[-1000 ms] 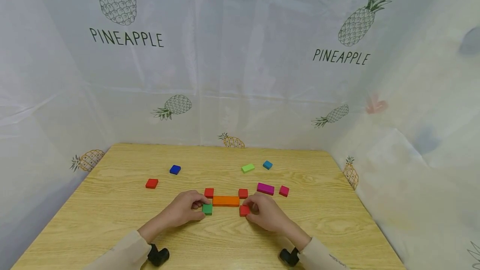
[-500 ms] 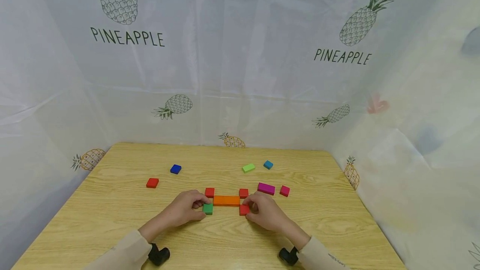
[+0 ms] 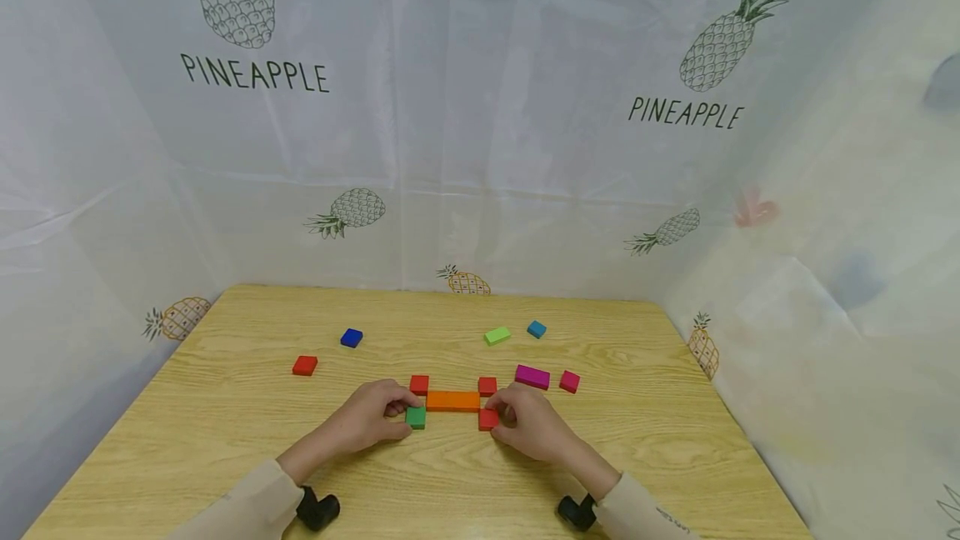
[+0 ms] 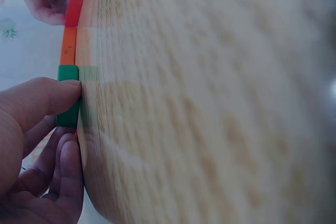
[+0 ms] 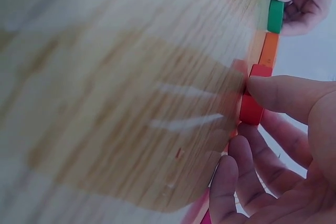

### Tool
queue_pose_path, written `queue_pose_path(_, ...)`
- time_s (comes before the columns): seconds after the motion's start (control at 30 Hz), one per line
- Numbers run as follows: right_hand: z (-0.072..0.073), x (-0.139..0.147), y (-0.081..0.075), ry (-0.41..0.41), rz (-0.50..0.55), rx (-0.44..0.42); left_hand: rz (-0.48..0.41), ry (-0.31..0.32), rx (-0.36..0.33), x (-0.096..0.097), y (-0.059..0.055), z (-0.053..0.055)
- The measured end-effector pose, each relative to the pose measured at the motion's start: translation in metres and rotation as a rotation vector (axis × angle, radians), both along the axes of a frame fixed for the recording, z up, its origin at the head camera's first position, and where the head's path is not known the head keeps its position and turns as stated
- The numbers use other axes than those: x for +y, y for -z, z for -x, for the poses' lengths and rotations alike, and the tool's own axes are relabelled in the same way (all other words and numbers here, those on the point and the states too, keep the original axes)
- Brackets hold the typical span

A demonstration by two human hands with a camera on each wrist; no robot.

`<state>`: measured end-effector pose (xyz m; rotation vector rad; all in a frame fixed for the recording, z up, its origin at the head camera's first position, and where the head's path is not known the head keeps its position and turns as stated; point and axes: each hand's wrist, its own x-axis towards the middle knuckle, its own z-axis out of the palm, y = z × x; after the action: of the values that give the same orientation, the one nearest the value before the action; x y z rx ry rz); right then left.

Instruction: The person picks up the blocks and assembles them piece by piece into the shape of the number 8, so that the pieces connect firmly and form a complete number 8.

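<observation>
My left hand pinches a green square block between thumb and fingers; in the left wrist view the thumb lies across the face of the green block. With thumb and fingertips my right hand pinches a red square block, partly covered by the thumb in the right wrist view. Between and just beyond these two lies a long orange block. At its far corners sit a red block on the left and another red block on the right. All rest on the wooden table.
Further off on the table lie a red block, a dark blue block, a lime green block, a light blue block, a purple block and a crimson block. A pineapple-print curtain hangs behind.
Both hands keep their grip on the green and red blocks and stay in nearly the same place. The whole view has shifted very slightly; no block has clearly moved on the table.
</observation>
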<state>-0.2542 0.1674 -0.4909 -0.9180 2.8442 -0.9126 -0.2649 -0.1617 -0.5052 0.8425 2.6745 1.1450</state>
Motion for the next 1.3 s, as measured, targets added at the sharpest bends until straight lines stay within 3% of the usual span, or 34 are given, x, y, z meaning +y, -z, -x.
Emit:
queue_pose_path(0.73, -0.002, 0.005, -0.001, 0.016, 0.007, -0.011, 0.008, -0.004, -0.011, 0.001, -0.003, -0.002)
queue_pose_path(0.93, -0.001, 0.015, -0.006, 0.059, 0.010, -0.034, 0.008, -0.009, -0.018, 0.002, -0.003, -0.002)
queue_pose_path(1.13, 0.004, 0.034, -0.012, 0.104, 0.050, 0.038, 0.005, -0.010, -0.024, 0.002, -0.004, -0.002)
queue_pose_path(1.3, 0.014, 0.051, -0.014, 0.202, 0.049, 0.080, 0.001, -0.008, -0.023, 0.002, -0.004, -0.002)
